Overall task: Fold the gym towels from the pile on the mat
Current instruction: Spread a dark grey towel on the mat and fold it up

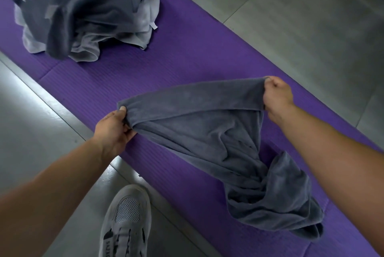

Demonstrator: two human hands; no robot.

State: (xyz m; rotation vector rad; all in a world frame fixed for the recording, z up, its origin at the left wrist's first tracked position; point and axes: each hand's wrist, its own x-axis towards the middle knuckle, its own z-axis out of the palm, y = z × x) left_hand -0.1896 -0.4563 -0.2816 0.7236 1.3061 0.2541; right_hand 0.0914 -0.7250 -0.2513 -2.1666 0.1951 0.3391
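A dark grey towel (207, 130) is stretched between my two hands above the purple mat (176, 65). My left hand (114, 130) pinches its near-left corner. My right hand (276, 95) grips the far-right corner in a fist. The top edge runs taut between them, and the rest of the towel hangs bunched and twisted down to the mat at the lower right. A pile of towels (87, 11), dark grey and light grey, lies crumpled on the mat at the upper left.
The mat runs diagonally across a grey tiled floor (301, 18). My grey mesh shoe (126, 221) stands on the floor just off the mat's near edge. Bare mat lies between the pile and the held towel.
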